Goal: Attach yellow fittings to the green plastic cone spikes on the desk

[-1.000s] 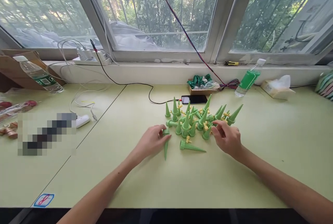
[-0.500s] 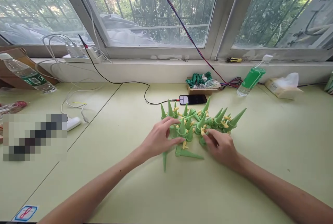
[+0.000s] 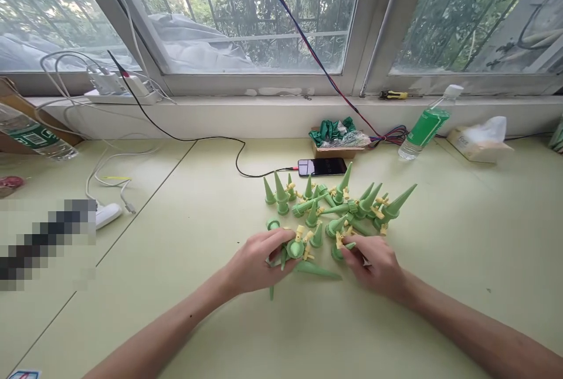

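Observation:
Several green plastic watering spikes with small yellow valves stand and lie in a cluster, such as this tall upright spike (image 3: 280, 191). My left hand (image 3: 255, 259) is closed round one green watering spike (image 3: 295, 249), its tip facing up toward me. At the cluster's near right, my right hand (image 3: 376, 261) has its fingers closed on another spike with a yellow valve (image 3: 339, 240); the fingers partly cover it. Between the hands, a spike lies on its side (image 3: 319, 270), nearer to me.
Behind the cluster lies a phone (image 3: 323, 166) on a cable, with a small box of green cloth and plastic (image 3: 338, 147) beyond. A green-labelled bottle (image 3: 426, 127) and a tissue box (image 3: 477, 147) stand back right. White cables (image 3: 108, 171) and another bottle (image 3: 37, 135) are at the left.
My left hand has come back toward me and closed on a spike, drawing it from the cluster. My right hand has shifted slightly nearer. The view has turned a little.

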Motion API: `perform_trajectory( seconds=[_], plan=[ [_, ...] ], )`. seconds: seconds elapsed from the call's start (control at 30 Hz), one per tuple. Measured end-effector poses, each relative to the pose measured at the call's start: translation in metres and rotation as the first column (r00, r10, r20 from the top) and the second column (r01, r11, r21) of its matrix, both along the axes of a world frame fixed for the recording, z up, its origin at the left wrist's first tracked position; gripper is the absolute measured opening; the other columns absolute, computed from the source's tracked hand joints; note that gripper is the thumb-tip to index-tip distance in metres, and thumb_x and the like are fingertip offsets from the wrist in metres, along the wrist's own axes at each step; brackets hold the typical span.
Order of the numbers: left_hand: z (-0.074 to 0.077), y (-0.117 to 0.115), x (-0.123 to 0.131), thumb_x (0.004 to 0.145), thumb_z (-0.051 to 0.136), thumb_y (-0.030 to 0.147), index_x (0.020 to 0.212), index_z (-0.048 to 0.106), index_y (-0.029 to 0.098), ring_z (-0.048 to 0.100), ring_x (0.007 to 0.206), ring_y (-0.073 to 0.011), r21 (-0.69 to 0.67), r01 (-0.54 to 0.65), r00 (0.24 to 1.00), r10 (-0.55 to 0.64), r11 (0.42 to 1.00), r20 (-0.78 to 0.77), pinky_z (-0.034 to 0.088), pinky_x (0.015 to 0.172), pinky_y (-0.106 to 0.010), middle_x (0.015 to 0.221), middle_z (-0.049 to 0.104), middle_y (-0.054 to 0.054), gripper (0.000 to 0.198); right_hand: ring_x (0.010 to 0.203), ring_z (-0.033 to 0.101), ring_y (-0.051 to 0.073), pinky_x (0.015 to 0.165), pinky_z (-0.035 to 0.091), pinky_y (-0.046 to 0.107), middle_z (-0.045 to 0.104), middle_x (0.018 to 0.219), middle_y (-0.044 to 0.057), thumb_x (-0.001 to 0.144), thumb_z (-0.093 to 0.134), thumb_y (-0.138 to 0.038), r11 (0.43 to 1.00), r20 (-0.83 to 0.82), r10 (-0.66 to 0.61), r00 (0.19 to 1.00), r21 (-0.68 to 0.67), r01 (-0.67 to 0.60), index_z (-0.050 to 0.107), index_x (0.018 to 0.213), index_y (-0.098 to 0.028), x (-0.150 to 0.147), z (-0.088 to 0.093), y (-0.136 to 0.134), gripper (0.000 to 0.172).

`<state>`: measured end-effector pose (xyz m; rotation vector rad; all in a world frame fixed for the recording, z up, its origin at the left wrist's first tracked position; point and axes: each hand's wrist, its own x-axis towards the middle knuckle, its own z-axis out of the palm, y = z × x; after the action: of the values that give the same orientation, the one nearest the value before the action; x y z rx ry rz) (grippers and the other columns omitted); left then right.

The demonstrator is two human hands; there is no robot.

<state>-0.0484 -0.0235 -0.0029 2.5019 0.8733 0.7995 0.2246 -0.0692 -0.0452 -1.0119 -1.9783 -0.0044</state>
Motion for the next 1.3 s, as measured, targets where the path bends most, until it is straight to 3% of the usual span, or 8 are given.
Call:
perform_trajectory(
  seconds=[0.17,0.4,0.53,0.7,0.8,0.97,1.13,1.3],
  plan=[
    [0.000,0.001,-0.001,0.087,0.060,0.027,0.102,0.061,0.019,0.046,0.055,-0.0085,0.023,0.021,0.999,-0.021,1.000,0.028,0.040,0.052,-0.020,0.066,0.057,0.001,0.017,0.045,0.053,0.009,0.051,0.041,0.024,0.062,0.060,-0.003,0.092,0.055,-0.015,0.999,0.015,0.037,0.999,-0.003,-0.037,0.060,0.098,-0.020,0.000,0.000,0.000,0.010],
    [0.003,0.024,-0.003,0.085,0.066,0.041,0.079,0.062,0.017,0.045,0.054,-0.0092,-0.181,-0.232,0.961,0.254,0.956,0.110,0.041,0.050,-0.023,0.063,0.056,0.001,0.025,0.046,0.045,0.008,0.049,0.038,0.023,0.056,0.061,-0.003,0.096,0.050,-0.016,0.997,0.003,0.015,1.000,-0.070,-0.015,0.057,0.092,-0.019,-0.007,0.008,0.005,0.009],
    [0.005,0.027,-0.002,0.085,0.067,0.042,0.087,0.065,0.017,0.045,0.052,-0.0082,-0.217,-0.257,0.953,0.284,0.942,0.102,0.043,0.051,-0.022,0.064,0.059,0.002,0.025,0.047,0.046,0.008,0.048,0.038,0.023,0.062,0.068,-0.001,0.097,0.051,-0.017,0.999,0.011,-0.039,0.999,-0.031,0.039,0.059,0.100,-0.019,-0.004,0.010,0.007,0.008],
    [0.013,0.025,-0.001,0.087,0.065,0.036,0.116,0.062,0.021,0.044,0.050,-0.0056,-0.164,-0.229,0.959,0.251,0.960,0.134,0.046,0.054,-0.021,0.079,0.066,0.001,0.032,0.050,0.052,0.010,0.049,0.040,0.023,0.063,0.067,0.001,0.098,0.050,-0.018,0.997,0.038,-0.074,0.997,-0.028,0.075,0.061,0.102,-0.016,0.002,0.016,0.007,0.012],
    [0.014,0.025,0.000,0.090,0.062,0.032,0.117,0.063,0.022,0.046,0.050,-0.0053,-0.131,-0.196,0.973,0.209,0.972,0.098,0.047,0.056,-0.021,0.083,0.068,0.001,0.029,0.050,0.053,0.009,0.051,0.041,0.022,0.066,0.070,0.002,0.098,0.051,-0.019,0.987,0.044,-0.162,0.986,0.004,0.162,0.063,0.106,-0.015,0.009,0.024,0.002,0.016],
    [0.008,0.025,0.000,0.091,0.060,0.030,0.103,0.066,0.020,0.048,0.052,-0.0064,-0.044,-0.179,0.984,0.180,0.983,0.014,0.047,0.060,-0.022,0.081,0.068,0.001,0.017,0.040,0.045,0.009,0.045,0.035,0.023,0.055,0.053,-0.003,0.096,0.053,-0.027,0.911,0.149,-0.396,0.906,-0.062,0.408,0.066,0.094,-0.015,0.022,0.029,-0.005,0.018],
    [0.007,0.026,-0.003,0.087,0.066,0.033,0.107,0.064,0.020,0.046,0.051,-0.0066,-0.069,-0.183,0.981,0.186,0.981,0.050,0.047,0.059,-0.023,0.078,0.066,0.001,0.025,0.047,0.055,0.017,0.049,0.037,0.027,0.059,0.054,0.000,0.097,0.047,-0.037,0.801,0.416,-0.347,0.840,-0.333,0.497,0.064,0.110,-0.012,0.022,0.023,-0.004,0.033],
    [0.007,0.027,-0.008,0.081,0.073,0.039,0.111,0.062,0.020,0.042,0.054,-0.0069,-0.099,-0.153,0.978,0.165,0.983,0.124,0.046,0.058,-0.023,0.081,0.065,-0.001,0.036,0.055,0.058,0.020,0.054,0.038,0.027,0.061,0.058,0.001,0.096,0.045,-0.036,0.700,0.440,-0.299,0.847,-0.502,0.508,0.063,0.104,-0.017,0.020,0.026,-0.002,0.027]
  ],
)
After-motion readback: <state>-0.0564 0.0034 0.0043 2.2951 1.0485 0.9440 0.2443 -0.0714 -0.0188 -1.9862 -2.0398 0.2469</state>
